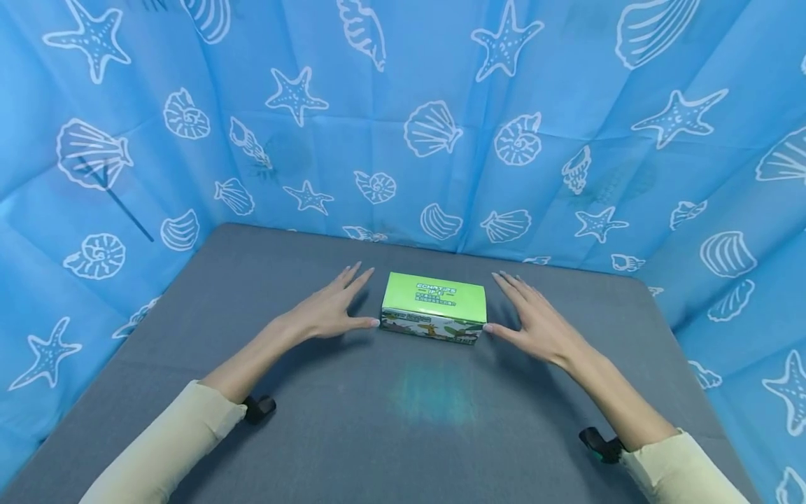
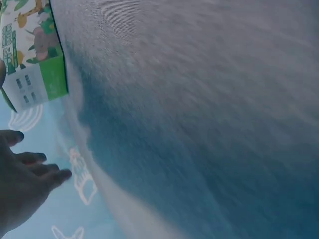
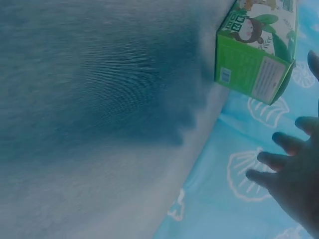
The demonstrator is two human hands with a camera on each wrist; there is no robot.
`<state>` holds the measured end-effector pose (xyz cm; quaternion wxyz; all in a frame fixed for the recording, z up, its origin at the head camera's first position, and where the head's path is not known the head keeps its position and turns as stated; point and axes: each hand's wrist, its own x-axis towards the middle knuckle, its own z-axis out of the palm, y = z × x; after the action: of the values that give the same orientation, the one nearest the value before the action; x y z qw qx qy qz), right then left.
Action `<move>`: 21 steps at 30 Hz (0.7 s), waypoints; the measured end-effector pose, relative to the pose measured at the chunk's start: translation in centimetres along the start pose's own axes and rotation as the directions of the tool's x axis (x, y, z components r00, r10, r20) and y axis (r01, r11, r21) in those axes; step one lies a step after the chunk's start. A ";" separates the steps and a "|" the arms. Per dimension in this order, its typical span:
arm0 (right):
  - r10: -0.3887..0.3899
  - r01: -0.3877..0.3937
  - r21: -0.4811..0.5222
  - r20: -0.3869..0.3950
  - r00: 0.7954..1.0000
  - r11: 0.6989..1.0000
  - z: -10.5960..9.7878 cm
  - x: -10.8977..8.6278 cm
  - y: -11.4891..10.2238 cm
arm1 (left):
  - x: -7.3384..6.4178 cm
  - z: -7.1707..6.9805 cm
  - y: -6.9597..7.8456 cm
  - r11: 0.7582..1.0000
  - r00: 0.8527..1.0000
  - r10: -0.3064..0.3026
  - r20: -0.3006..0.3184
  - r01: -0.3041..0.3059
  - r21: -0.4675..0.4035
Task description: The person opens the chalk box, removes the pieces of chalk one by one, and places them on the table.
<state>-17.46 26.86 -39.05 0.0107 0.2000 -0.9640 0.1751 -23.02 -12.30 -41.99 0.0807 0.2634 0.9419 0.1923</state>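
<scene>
A small carton box [image 1: 434,297] with a bright green top and printed cartoon animals on its front sits on the grey table. To its left is my left hand [image 1: 327,306], fingers spread, the thumb tip at the box's front left corner. My right hand [image 1: 535,318] mirrors it on the other side, its thumb tip close to the front right corner. Whether either thumb touches the box I cannot tell. The left wrist view shows the box's white and green end [image 2: 35,87]; the right wrist view shows the opposite green end [image 3: 249,69].
The table [image 1: 352,420] is covered in grey cloth. A blue curtain [image 1: 390,161] with white shells and starfish stands behind it and along both sides. Dark devices sit at the left wrist [image 1: 259,409] and the right wrist [image 1: 601,445].
</scene>
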 end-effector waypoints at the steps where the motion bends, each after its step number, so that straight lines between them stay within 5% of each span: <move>1: -0.008 0.008 0.007 0.005 1.000 1.000 0.0 0.3 -0.1 | 0.3 0.1 0.2 1.000 1.000 0.002 0.006 -0.002 -0.026; 12: -0.062 0.056 0.107 0.056 0.996 0.993 0.7 3.2 -1.4 | 3.0 0.8 0.8 0.976 0.995 0.095 -0.039 -0.100 -0.193; 21: -0.113 0.105 0.125 0.054 0.992 0.987 1.1 4.2 -1.7 | 4.1 1.1 1.3 0.937 0.994 0.100 -0.053 -0.112 -0.330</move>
<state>-20.58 23.45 -39.17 -0.0212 0.2580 -0.9390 0.2266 -25.64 -8.75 -42.70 0.0971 0.2928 0.8817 0.3570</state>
